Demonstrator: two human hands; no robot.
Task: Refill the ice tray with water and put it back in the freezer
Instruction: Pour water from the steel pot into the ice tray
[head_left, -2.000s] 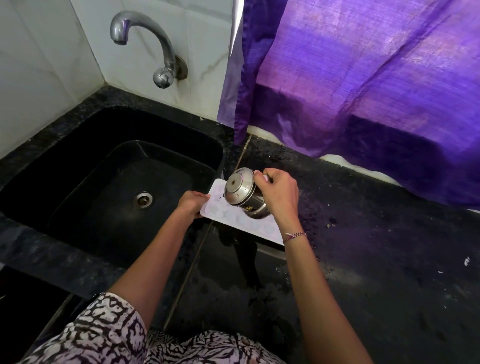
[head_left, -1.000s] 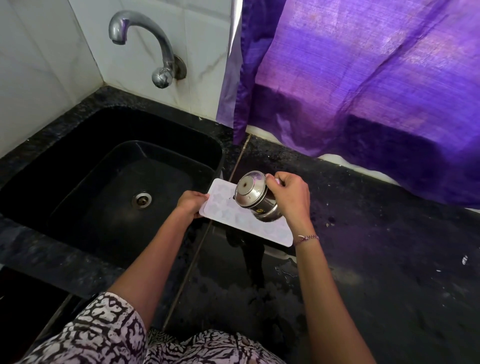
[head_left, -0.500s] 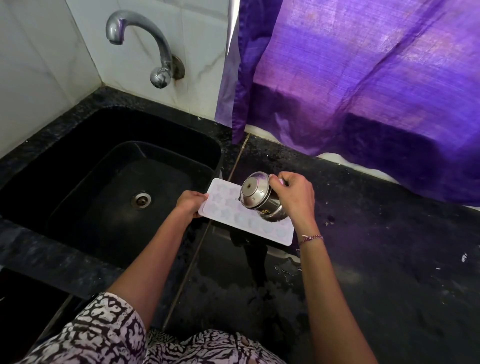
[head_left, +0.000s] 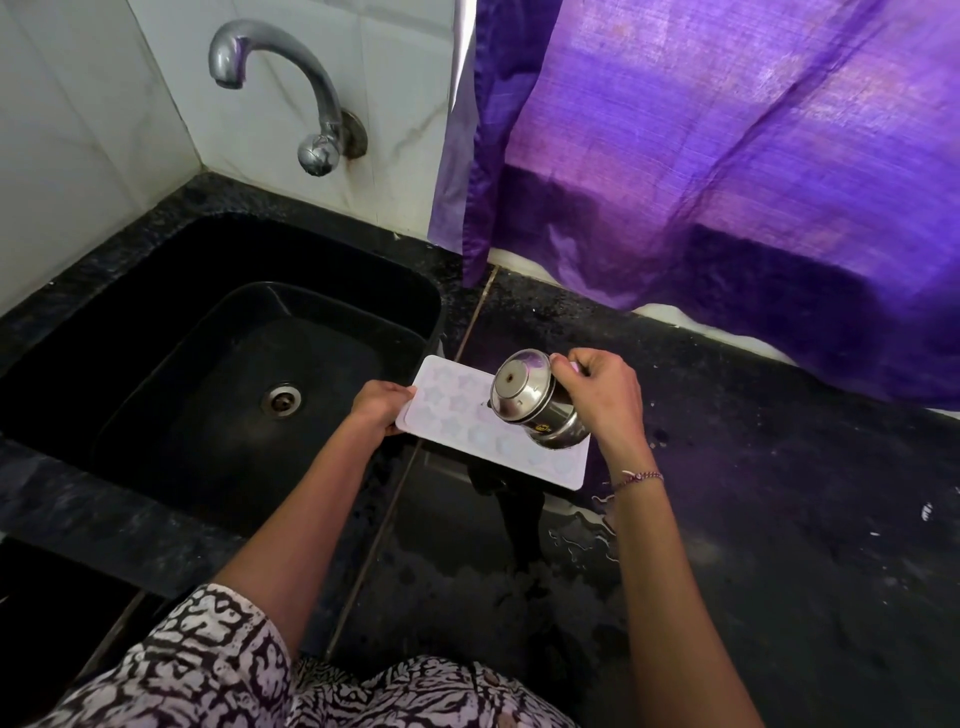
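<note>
The person stands at a black stone surface (head_left: 779, 519) with a black sink (head_left: 156, 249) sunk into its left side. The white ice tray (head_left: 447, 410) sits just to the right of the sink's edge, lying flat and slanting away to the right, with star-shaped pockets showing on its top. I cannot tell whether it rests on the surface or is held a little above it.

The left hand (head_left: 379, 408) has the tray by its short left end, its grip clamped on the rim with the thumb on top. The right hand (head_left: 602, 395) has its grip closed around a small steel pot (head_left: 535, 400), fingers wrapped over the far side. The pot is tipped hard over above the right half of the tray, its round base turned up and its mouth facing down at the pockets. A stream of water is not clear enough to make out.

A thread bracelet (head_left: 636, 478) circles the right wrist. Small puddles (head_left: 582, 535) shine on the surface near the tray's right end. A steel tap (head_left: 291, 78) juts from the tiled wall above the sink, and a purple curtain (head_left: 727, 156) hangs behind the surface.
</note>
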